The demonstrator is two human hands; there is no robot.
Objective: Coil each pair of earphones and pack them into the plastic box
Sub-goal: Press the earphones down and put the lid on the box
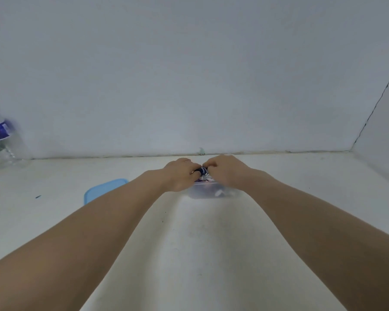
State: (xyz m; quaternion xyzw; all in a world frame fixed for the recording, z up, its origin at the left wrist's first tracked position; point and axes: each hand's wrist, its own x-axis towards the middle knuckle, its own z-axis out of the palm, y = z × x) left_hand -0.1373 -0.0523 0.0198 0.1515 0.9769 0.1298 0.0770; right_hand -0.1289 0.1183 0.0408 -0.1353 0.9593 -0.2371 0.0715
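Note:
A clear plastic box [208, 194] stands on the white table near the far wall, with dark and white earphone cables dimly visible inside it. Just above its far rim, my left hand [180, 173] and my right hand [226, 171] meet, both closed on a small dark-blue and white bundle of earphones [203, 170]. My fingers hide most of the bundle. My hands also cover much of the box's opening.
A light-blue lid [99, 191] lies flat on the table to the left of the box, partly under my left forearm. A clear water bottle [0, 140] stands at the far left against the wall. A wall corner rises at the right.

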